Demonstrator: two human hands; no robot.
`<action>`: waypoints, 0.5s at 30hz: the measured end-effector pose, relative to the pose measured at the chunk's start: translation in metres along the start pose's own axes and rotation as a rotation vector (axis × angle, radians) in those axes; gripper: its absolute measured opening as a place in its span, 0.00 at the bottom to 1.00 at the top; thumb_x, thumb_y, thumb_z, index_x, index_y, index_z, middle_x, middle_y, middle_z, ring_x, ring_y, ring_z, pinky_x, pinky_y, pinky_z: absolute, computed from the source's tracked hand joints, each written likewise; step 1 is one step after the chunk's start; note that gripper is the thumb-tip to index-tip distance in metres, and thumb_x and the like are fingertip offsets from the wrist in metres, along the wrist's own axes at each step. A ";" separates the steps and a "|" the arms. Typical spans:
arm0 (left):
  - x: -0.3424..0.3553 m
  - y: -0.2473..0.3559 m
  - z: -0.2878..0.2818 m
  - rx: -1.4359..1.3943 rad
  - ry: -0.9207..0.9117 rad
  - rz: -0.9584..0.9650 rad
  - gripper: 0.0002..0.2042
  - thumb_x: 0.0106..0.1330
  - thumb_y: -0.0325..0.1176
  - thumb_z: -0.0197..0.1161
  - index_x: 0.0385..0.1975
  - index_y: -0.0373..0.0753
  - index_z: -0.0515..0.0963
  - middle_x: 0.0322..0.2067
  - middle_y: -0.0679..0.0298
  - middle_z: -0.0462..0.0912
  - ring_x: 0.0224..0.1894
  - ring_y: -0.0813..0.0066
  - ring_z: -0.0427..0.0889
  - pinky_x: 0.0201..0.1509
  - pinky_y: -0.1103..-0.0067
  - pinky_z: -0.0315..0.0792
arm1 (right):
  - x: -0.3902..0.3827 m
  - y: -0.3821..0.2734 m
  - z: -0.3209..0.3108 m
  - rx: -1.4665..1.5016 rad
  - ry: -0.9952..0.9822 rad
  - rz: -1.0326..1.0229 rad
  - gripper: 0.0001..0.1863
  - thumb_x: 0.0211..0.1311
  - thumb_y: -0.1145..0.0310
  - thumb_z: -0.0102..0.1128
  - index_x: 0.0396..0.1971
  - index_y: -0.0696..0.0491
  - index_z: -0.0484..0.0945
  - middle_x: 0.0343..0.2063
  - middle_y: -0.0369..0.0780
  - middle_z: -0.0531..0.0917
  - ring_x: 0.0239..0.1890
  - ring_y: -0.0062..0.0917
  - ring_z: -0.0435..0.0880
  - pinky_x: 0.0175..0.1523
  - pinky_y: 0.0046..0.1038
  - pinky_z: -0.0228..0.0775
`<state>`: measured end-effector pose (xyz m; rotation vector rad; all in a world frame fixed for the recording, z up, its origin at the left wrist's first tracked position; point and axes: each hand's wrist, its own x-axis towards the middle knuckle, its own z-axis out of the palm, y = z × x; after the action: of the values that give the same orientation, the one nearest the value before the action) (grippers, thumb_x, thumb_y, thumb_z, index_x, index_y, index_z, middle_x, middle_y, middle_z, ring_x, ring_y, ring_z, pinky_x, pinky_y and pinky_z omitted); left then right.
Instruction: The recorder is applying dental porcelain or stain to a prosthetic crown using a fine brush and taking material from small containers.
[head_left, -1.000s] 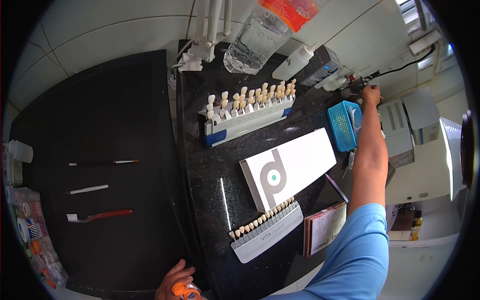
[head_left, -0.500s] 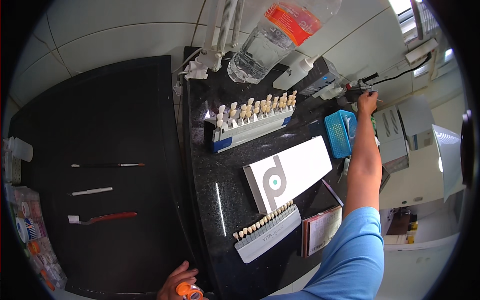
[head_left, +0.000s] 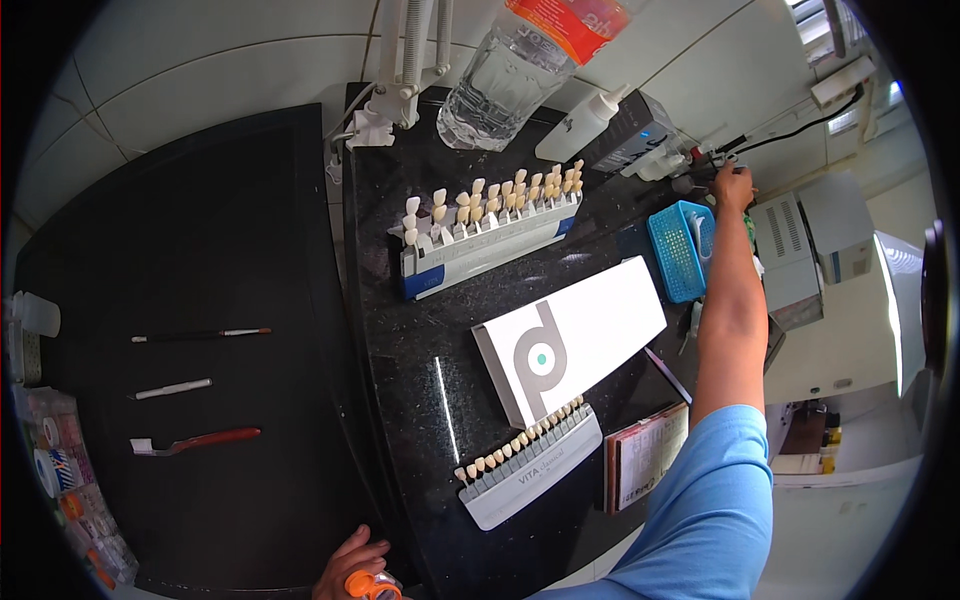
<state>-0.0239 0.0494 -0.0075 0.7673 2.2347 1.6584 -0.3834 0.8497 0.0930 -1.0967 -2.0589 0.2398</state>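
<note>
Near the bottom centre my left hand [head_left: 340, 565] grips a small orange-capped container [head_left: 365, 585]. My right arm stretches along the counter's right side; my right hand [head_left: 733, 185] has its fingers bent among small dark and metal items at the back, and what they hold is too small to make out. Beside that hand sits a blue mesh basket [head_left: 675, 255]. Two tooth shade guides, a long upright one [head_left: 485, 255] and a smaller grey one [head_left: 530, 485], lie either side of a white box [head_left: 590, 330] on the black counter [head_left: 400, 400].
On the dark left surface [head_left: 200, 250] lie a brush [head_left: 200, 334], a white-handled tool [head_left: 172, 388] and a red-handled toothbrush [head_left: 195, 440], beside plastic organisers [head_left: 70, 480]. Behind stand a water bottle [head_left: 490, 100], white squeeze bottle [head_left: 570, 130] and lamp clamp [head_left: 375, 125]. Appliances [head_left: 785, 260] and a notebook [head_left: 640, 460] are at right.
The view has shifted slightly. My right hand stays at the items at the back, its fingers changing position a little; my left hand keeps hold of the orange-capped container.
</note>
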 end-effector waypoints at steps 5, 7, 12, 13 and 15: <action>-0.006 -0.007 0.003 -0.039 0.018 -0.016 0.36 0.64 0.51 0.80 0.62 0.35 0.71 0.66 0.41 0.78 0.73 0.34 0.73 0.74 0.53 0.70 | 0.012 0.002 -0.007 -0.142 -0.021 -0.086 0.24 0.63 0.53 0.63 0.47 0.58 0.87 0.49 0.58 0.90 0.57 0.57 0.87 0.66 0.48 0.77; -0.006 -0.003 0.003 -0.053 0.010 -0.058 0.36 0.64 0.51 0.81 0.63 0.36 0.71 0.66 0.41 0.78 0.73 0.34 0.73 0.74 0.52 0.70 | 0.002 0.000 -0.002 -0.166 -0.018 -0.126 0.24 0.63 0.54 0.63 0.47 0.58 0.88 0.50 0.58 0.90 0.57 0.57 0.87 0.66 0.48 0.77; -0.008 -0.003 0.002 -0.075 0.006 -0.094 0.37 0.63 0.50 0.82 0.65 0.38 0.71 0.66 0.41 0.78 0.73 0.33 0.73 0.74 0.50 0.70 | 0.010 0.001 -0.011 -0.211 -0.031 -0.149 0.24 0.61 0.55 0.63 0.48 0.58 0.90 0.50 0.57 0.90 0.57 0.57 0.88 0.66 0.46 0.78; -0.007 -0.003 0.001 -0.060 0.002 -0.080 0.37 0.63 0.50 0.82 0.65 0.39 0.71 0.66 0.41 0.78 0.73 0.33 0.73 0.74 0.51 0.70 | 0.006 -0.003 -0.010 -0.222 -0.015 -0.151 0.24 0.60 0.55 0.64 0.48 0.57 0.90 0.50 0.57 0.90 0.57 0.56 0.88 0.67 0.46 0.78; -0.008 -0.004 0.000 -0.048 -0.007 -0.068 0.37 0.63 0.50 0.81 0.65 0.39 0.71 0.66 0.41 0.78 0.73 0.34 0.73 0.74 0.51 0.70 | 0.000 -0.006 -0.009 -0.228 0.030 -0.149 0.25 0.55 0.53 0.69 0.45 0.58 0.90 0.45 0.52 0.92 0.55 0.52 0.89 0.72 0.42 0.72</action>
<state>-0.0184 0.0445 -0.0118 0.6767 2.1825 1.6689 -0.3814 0.8447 0.1021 -1.0656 -2.1679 -0.0878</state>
